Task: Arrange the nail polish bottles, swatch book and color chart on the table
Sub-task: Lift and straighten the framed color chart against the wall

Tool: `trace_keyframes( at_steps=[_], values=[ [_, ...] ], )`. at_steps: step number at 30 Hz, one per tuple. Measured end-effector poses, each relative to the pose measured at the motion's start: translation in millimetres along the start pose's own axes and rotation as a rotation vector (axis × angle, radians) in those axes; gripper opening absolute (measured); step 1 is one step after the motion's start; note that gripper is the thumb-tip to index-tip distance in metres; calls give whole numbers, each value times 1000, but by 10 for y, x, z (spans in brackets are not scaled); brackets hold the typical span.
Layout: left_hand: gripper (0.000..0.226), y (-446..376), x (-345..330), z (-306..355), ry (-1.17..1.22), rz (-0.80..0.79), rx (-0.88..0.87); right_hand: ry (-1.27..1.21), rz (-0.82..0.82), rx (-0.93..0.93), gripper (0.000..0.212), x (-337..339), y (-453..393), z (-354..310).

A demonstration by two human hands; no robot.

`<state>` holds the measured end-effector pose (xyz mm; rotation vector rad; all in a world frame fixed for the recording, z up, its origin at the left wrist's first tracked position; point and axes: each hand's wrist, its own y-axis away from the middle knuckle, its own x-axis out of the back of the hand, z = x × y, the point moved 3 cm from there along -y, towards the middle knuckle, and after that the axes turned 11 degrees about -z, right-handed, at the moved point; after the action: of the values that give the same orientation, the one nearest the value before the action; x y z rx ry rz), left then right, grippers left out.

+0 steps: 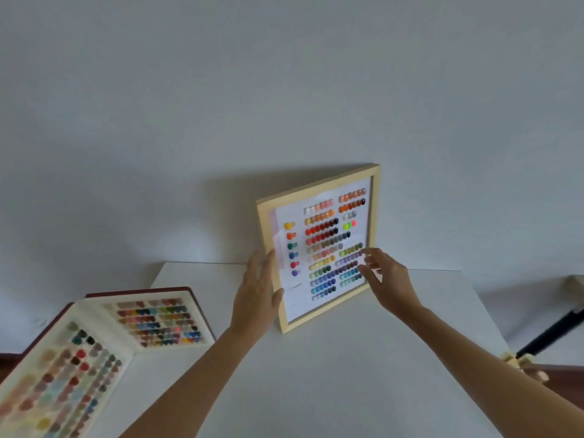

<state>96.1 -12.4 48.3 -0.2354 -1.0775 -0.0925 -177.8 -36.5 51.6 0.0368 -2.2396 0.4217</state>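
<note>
A wooden-framed color chart with rows of colored swatches stands upright on the white table, leaning back against the wall. My left hand lies flat against the frame's left edge, fingers spread. My right hand hovers in front of the chart's lower right part, fingers apart, and I cannot tell whether it touches the frame. An open swatch book with a dark red cover lies at the table's left edge, showing two pages of nail color samples. No nail polish bottles are in view.
A plain white wall rises directly behind the table. At the right, beyond the table's edge, a black rod slants down to a small wooden piece.
</note>
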Motion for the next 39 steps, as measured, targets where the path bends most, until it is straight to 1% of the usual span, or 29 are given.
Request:
trace_keyframes(
  at_steps=[2, 7, 12, 15, 19, 23, 26, 27, 29, 30, 31, 32, 33, 34, 35, 36, 39],
  values=[
    [88, -46, -151, 48, 1, 4, 24, 16, -20, -18, 35, 80, -16, 234],
    [103, -149, -447, 67, 72, 1, 126, 26, -103, -75, 54, 134, -108, 655],
    [110, -287, -589, -10, 126, 42, 117, -3, -167, -89, 74, 78, -291, 824],
    [105, -384, -624, -75, 173, 79, 77, 9, -173, -53, 85, 27, -439, 853],
    [103, -521, -678, -243, 168, 110, 61, 36, -175, 18, 97, -58, -599, 919],
    [102, -680, -655, -355, 196, 116, 40, 81, -175, 138, 110, -164, -641, 992],
    [91, -822, -641, -432, 260, 111, 46, 103, -153, 156, 109, -239, -662, 1065],
    [81, -876, -635, -458, 300, 113, 62, 103, -144, 156, 107, -258, -668, 1086],
    [51, -974, -621, -513, 272, 145, 105, 102, -130, 148, 104, -285, -670, 1112],
    [40, -1031, -595, -510, 225, 157, 96, 104, -125, 141, 104, -298, -667, 1122],
    [35, -1097, -585, -515, 207, 146, 82, 106, -122, 132, 103, -314, -666, 1133],
    [38, -1146, -564, -507, 216, 132, 56, 107, -120, 117, 103, -328, -665, 1146],
    [59, -1198, -567, -497, 259, 103, 27, 106, -119, 95, 102, -343, -669, 1161],
    [82, -1245, -569, -513, 239, 90, 2, 105, -118, 72, 100, -355, -675, 1175],
    [96, -1287, -581, -555, 227, 94, -8, 108, -116, 55, 98, -366, -684, 1188],
    [101, -1321, -573, -553, 204, 87, -20, 113, -114, 42, 96, -377, -696, 1200],
    [100, -1435, -572, -583, 185, 86, -45, 128, -107, 15, 92, -396, -723, 1222]
  ],
)
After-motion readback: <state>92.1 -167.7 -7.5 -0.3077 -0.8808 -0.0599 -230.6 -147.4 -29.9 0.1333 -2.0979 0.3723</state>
